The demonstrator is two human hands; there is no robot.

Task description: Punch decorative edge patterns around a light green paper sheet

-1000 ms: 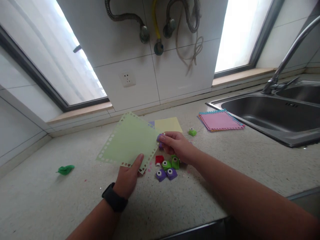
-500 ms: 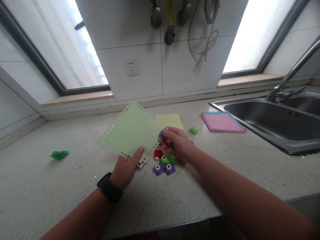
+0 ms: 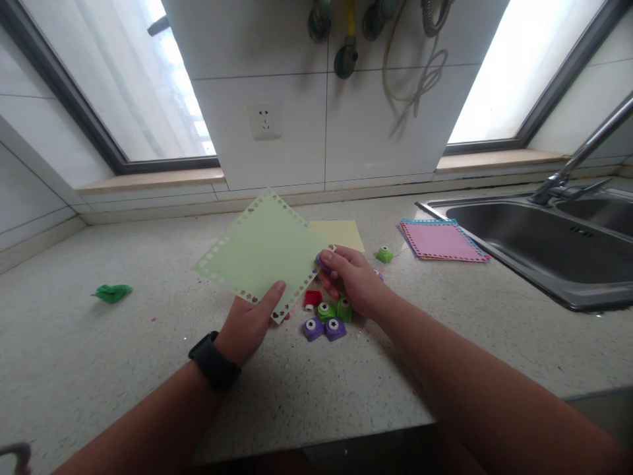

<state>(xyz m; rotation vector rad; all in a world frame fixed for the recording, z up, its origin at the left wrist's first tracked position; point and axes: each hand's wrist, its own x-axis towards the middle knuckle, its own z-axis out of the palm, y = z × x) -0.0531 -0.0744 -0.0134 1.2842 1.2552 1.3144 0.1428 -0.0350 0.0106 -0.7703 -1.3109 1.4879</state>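
Note:
A light green sheet of paper (image 3: 262, 254), with small shapes punched along its edges, is raised above the counter. My left hand (image 3: 250, 323) pinches its near edge, thumb on top. At the sheet's right corner, my right hand (image 3: 353, 277) is closed on a purple craft punch (image 3: 322, 261), mostly covered by the fingers; the paper corner meets it there. Just below lie several more punches: a red one (image 3: 312, 299), green ones (image 3: 325, 311) and purple ones (image 3: 313, 328). Another green punch (image 3: 384, 254) stands apart, right of my right hand.
A yellow sheet (image 3: 341, 232) lies behind the green paper. To the right is a stack of punched sheets with a pink one (image 3: 445, 239) on top, close to the metal sink (image 3: 509, 244). A crumpled green piece (image 3: 113, 293) lies on the left of the counter (image 3: 123, 369).
The camera view has shifted slightly. Both hands keep their holds, and the green sheet is tilted up a little more, with its far corner higher.

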